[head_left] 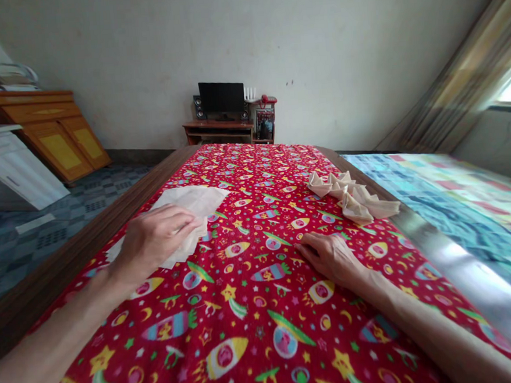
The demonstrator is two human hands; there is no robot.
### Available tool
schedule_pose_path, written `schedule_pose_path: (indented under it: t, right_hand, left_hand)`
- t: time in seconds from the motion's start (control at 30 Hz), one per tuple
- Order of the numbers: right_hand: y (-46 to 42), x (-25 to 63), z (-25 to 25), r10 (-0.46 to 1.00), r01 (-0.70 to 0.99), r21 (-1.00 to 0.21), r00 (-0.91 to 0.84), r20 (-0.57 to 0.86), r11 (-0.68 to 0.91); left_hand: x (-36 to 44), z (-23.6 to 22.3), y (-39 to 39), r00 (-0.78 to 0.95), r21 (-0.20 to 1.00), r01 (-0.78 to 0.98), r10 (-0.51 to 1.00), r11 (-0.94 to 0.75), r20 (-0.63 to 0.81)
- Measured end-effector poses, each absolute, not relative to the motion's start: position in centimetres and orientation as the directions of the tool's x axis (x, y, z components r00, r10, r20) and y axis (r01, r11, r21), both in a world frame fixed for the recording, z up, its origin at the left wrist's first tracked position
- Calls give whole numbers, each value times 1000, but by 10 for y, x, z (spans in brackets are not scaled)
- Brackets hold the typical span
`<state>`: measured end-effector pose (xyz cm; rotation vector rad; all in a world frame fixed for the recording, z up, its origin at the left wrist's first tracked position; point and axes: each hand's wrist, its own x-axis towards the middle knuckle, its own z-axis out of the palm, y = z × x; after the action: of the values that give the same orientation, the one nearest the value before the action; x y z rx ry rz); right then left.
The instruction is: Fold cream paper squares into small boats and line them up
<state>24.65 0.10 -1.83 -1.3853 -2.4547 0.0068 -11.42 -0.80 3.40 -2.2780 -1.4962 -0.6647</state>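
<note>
At centre left, the left hand (157, 228) seems to pinch the pale sheets (201, 199), best parted gently, 1 at a time, to avoid creases, while right of centre the right hand (332, 257) rests with loose, apparently empty fingers on the red cloth (265, 325).

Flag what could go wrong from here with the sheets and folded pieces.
1. The pale sheets overlap under the left hand, so more than one might drag along if it pulls.
2. The folded pieces cluster near the right edge of the table; a bump from the right hand could push some off.
3. The patterned cloth lies under everything; if it bunches, sheets and pieces might shift.
</note>
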Motion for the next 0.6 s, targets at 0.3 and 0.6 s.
schedule_pose_path:
  t: [0.3,0.6]
  right_hand:
    - [-6,248,-21,698,763,-70,-545,464,642]
    - [-8,242,-14,506,566,-29,-712,488,824]
  left_hand:
    - [-8,30,-30,724,-140,656,567,-741,393]
    - [28,10,-29,748,-13,587,536,-809,391]
